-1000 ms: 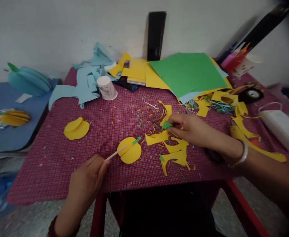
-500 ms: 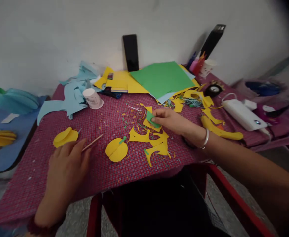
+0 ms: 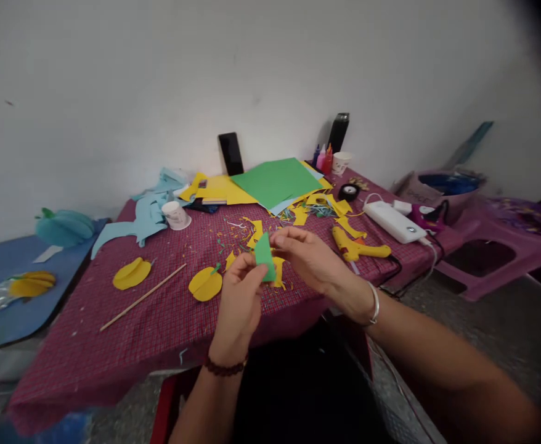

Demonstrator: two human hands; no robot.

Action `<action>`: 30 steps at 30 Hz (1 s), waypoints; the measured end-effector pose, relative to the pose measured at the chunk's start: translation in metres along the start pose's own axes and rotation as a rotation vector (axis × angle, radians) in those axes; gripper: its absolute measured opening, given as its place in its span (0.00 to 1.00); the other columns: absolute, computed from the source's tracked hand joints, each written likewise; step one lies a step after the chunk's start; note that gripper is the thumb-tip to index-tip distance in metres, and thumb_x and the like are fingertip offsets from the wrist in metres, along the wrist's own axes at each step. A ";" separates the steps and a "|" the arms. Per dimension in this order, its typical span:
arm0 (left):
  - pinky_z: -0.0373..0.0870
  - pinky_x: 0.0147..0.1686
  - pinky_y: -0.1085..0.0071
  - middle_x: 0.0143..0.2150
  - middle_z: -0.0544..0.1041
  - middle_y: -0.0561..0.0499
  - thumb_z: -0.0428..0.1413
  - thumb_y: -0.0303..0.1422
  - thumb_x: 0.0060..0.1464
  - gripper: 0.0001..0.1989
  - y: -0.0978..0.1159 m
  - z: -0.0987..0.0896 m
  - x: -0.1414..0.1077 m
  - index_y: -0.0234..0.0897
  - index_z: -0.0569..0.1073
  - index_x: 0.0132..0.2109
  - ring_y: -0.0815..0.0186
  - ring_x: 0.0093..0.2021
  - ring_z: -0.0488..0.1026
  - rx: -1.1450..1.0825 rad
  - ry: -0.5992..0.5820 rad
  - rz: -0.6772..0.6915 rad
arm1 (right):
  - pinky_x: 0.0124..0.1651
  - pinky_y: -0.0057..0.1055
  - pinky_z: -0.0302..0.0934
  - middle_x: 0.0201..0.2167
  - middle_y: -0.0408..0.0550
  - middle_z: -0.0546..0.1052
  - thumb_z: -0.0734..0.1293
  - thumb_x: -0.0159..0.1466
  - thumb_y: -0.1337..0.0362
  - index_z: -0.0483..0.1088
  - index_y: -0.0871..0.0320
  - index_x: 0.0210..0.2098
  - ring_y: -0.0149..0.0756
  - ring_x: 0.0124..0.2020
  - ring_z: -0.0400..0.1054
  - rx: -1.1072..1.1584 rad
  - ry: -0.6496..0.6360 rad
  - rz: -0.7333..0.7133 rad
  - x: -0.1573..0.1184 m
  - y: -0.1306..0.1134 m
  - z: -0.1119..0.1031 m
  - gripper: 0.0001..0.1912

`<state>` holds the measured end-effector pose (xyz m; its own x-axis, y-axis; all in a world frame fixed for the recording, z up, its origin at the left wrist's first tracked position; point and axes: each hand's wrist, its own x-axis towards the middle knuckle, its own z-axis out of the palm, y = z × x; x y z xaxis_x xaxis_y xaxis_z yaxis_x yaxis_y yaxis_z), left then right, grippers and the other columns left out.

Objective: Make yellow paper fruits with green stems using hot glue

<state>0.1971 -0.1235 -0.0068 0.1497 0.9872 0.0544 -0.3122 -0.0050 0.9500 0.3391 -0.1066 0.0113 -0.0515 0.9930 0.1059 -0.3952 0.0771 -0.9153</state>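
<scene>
Paper sits pinched in the left hand, right hand's fingers at its edge; cup stands left of it.

No readable text; only blurred marks on left paper cup and pink container.

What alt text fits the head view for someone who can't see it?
Left hand holds a small green paper piece, right hand at its edge, over a checked red cloth. On the cloth lie a thin stick, two yellow paper rounds and a yellow glue gun, with a green sheet behind.
</scene>
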 end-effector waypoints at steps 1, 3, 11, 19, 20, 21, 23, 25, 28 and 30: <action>0.65 0.26 0.78 0.25 0.69 0.57 0.58 0.32 0.45 0.09 0.000 0.001 -0.008 0.37 0.63 0.28 0.75 0.24 0.66 -0.032 -0.007 -0.022 | 0.37 0.29 0.61 0.29 0.41 0.72 0.71 0.56 0.59 0.69 0.57 0.29 0.28 0.31 0.66 -0.019 0.035 -0.077 -0.002 -0.004 -0.007 0.09; 0.64 0.24 0.78 0.24 0.71 0.56 0.57 0.31 0.44 0.09 0.003 0.000 -0.022 0.37 0.62 0.27 0.74 0.24 0.67 -0.068 -0.035 -0.068 | 0.38 0.28 0.60 0.30 0.40 0.71 0.68 0.59 0.59 0.68 0.56 0.30 0.27 0.31 0.65 -0.086 0.092 -0.200 -0.006 -0.011 -0.020 0.08; 0.67 0.23 0.74 0.20 0.73 0.53 0.60 0.26 0.36 0.09 0.013 -0.003 -0.052 0.36 0.66 0.23 0.70 0.22 0.70 -0.024 -0.177 -0.192 | 0.29 0.25 0.55 0.24 0.38 0.68 0.69 0.58 0.61 0.67 0.58 0.32 0.27 0.25 0.60 -0.439 -0.390 -0.022 -0.059 -0.014 -0.008 0.08; 0.58 0.18 0.81 0.17 0.65 0.61 0.60 0.28 0.44 0.07 0.014 -0.001 -0.068 0.37 0.67 0.30 0.77 0.17 0.60 -0.018 0.051 -0.056 | 0.25 0.24 0.51 0.21 0.36 0.63 0.66 0.60 0.64 0.63 0.58 0.28 0.25 0.22 0.56 -0.383 -0.334 0.036 -0.081 0.001 0.005 0.08; 0.58 0.18 0.81 0.18 0.65 0.61 0.60 0.28 0.44 0.07 0.012 -0.002 -0.069 0.37 0.67 0.30 0.77 0.18 0.60 -0.013 0.059 -0.050 | 0.25 0.24 0.52 0.22 0.37 0.64 0.66 0.60 0.64 0.63 0.58 0.29 0.25 0.22 0.57 -0.346 -0.336 0.059 -0.083 0.002 0.006 0.07; 0.58 0.18 0.81 0.18 0.65 0.61 0.59 0.28 0.44 0.07 0.011 -0.002 -0.071 0.37 0.68 0.30 0.77 0.18 0.60 -0.008 0.062 -0.049 | 0.25 0.24 0.54 0.22 0.37 0.65 0.66 0.60 0.64 0.63 0.58 0.31 0.25 0.22 0.58 -0.306 -0.334 0.079 -0.084 0.003 0.006 0.06; 0.58 0.19 0.80 0.18 0.65 0.61 0.59 0.27 0.44 0.06 0.007 -0.003 -0.073 0.38 0.69 0.32 0.77 0.18 0.60 0.005 0.070 -0.051 | 0.25 0.24 0.54 0.22 0.36 0.66 0.66 0.60 0.65 0.64 0.58 0.33 0.25 0.22 0.59 -0.247 -0.324 0.092 -0.085 0.004 0.008 0.05; 0.58 0.19 0.80 0.19 0.66 0.61 0.58 0.26 0.45 0.07 0.003 -0.004 -0.074 0.39 0.70 0.34 0.77 0.19 0.61 0.019 0.074 -0.055 | 0.24 0.23 0.52 0.21 0.35 0.65 0.66 0.59 0.66 0.64 0.58 0.33 0.25 0.21 0.58 -0.240 -0.293 0.075 -0.086 0.004 0.008 0.04; 0.58 0.19 0.80 0.20 0.67 0.60 0.58 0.25 0.46 0.07 -0.002 -0.004 -0.075 0.39 0.71 0.35 0.76 0.19 0.61 0.028 0.078 -0.054 | 0.23 0.24 0.49 0.20 0.34 0.63 0.66 0.58 0.69 0.65 0.57 0.33 0.25 0.20 0.55 -0.261 -0.255 0.039 -0.086 0.005 0.007 0.04; 0.57 0.19 0.80 0.19 0.66 0.60 0.58 0.25 0.46 0.06 -0.004 -0.002 -0.075 0.38 0.71 0.34 0.76 0.19 0.61 0.013 0.083 -0.040 | 0.24 0.24 0.49 0.21 0.35 0.63 0.65 0.57 0.70 0.66 0.57 0.32 0.25 0.21 0.56 -0.247 -0.245 0.027 -0.086 0.006 0.007 0.04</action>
<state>0.1851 -0.1971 -0.0152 0.0832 0.9965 -0.0089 -0.2950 0.0332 0.9549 0.3352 -0.1922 -0.0005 -0.2895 0.9465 0.1427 -0.1579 0.0998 -0.9824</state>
